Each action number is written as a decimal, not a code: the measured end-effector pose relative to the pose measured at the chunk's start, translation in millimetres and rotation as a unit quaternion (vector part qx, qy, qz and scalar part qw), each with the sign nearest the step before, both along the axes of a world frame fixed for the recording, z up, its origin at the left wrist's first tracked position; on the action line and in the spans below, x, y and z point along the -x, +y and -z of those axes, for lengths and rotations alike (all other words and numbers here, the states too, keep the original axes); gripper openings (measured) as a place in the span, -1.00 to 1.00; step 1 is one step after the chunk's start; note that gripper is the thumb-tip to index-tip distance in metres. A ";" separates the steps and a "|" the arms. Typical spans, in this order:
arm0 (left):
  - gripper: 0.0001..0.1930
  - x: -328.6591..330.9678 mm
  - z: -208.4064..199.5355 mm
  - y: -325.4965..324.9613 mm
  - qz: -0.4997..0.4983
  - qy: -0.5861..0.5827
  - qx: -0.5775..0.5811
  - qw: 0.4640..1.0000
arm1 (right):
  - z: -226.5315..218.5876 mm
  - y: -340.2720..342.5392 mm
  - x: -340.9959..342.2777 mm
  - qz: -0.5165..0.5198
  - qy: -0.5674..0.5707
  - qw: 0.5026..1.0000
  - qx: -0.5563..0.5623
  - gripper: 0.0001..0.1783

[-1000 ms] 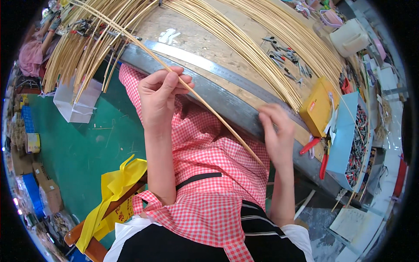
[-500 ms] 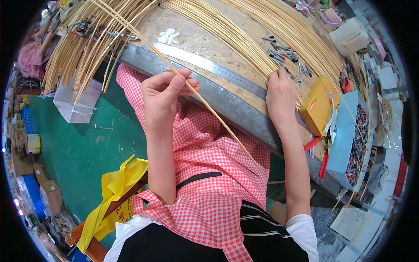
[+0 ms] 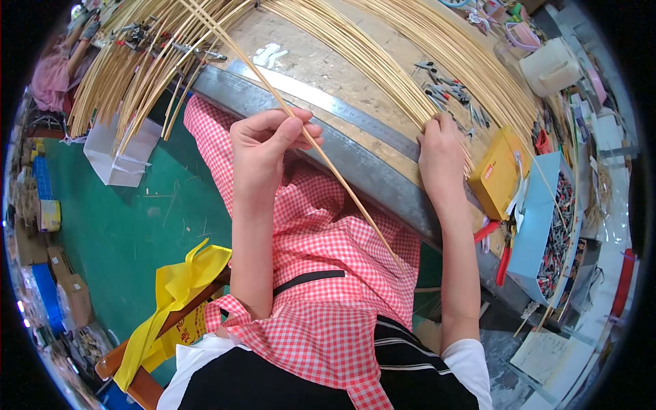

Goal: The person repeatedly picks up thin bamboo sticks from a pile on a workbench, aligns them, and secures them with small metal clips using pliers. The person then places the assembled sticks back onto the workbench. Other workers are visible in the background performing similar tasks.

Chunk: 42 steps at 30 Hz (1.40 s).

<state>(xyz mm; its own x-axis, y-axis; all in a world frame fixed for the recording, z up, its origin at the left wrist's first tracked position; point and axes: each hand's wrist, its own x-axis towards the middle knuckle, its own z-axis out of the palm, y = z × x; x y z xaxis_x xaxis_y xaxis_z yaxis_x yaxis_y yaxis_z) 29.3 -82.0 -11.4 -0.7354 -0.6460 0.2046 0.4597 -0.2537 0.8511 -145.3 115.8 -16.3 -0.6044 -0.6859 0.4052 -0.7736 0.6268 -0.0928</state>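
Note:
My left hand [image 3: 266, 140] pinches a thin, pale bamboo strip [image 3: 352, 195] between thumb and fingers. The strip slants from the top left down across my lap, its near end over a red checked apron [image 3: 328, 307]; toward the top it looks doubled. My right hand [image 3: 441, 157] rests on the bench, fingers curled down at the near end of a bundle of bamboo strips [image 3: 383, 78]. Its fingertips are hidden, so what they pinch cannot be made out. A steel ruler [image 3: 342, 108] lies along the bench edge, one end beside my right hand.
Several small clips [image 3: 444, 89] lie between two strip bundles. Right of my right hand stand a yellow box [image 3: 495, 171], red-handled pliers [image 3: 504, 263] and a light blue box [image 3: 536, 225] of clips. More strips [image 3: 130, 82] overhang the bench at left. A yellow cloth [image 3: 178, 280] hangs on a chair.
The view has shifted slightly. My left hand still holds the bamboo strip at much the same angle, and my right hand stays at the bundle's end.

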 end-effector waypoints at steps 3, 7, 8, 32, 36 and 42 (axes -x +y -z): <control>-0.83 0.5 -2.0 2.1 -0.010 -0.010 0.011 1.000 | -4.0 -6.4 2.9 0.029 -0.051 0.998 -0.024 -0.89; -0.83 -0.1 -2.4 0.2 -0.005 -0.016 0.022 1.000 | -2.9 -4.9 3.7 0.011 0.018 1.000 -0.017 -0.92; -0.83 -0.4 -2.2 1.1 -0.008 -0.012 0.020 1.000 | -3.5 -1.7 2.4 0.011 0.017 1.000 -0.012 -0.92; -0.83 6.0 -7.3 13.1 0.026 -0.038 0.014 0.999 | -63.4 201.4 -43.0 0.066 -0.450 0.769 0.450 -0.78; -0.82 7.9 -6.3 17.1 0.021 -0.034 0.006 0.999 | -59.2 160.6 -59.9 0.083 -0.426 0.798 0.419 -0.78; -0.80 7.6 -6.8 20.1 -0.019 -0.006 0.019 1.000 | -28.5 90.8 -84.1 0.033 -0.538 0.792 0.288 -0.87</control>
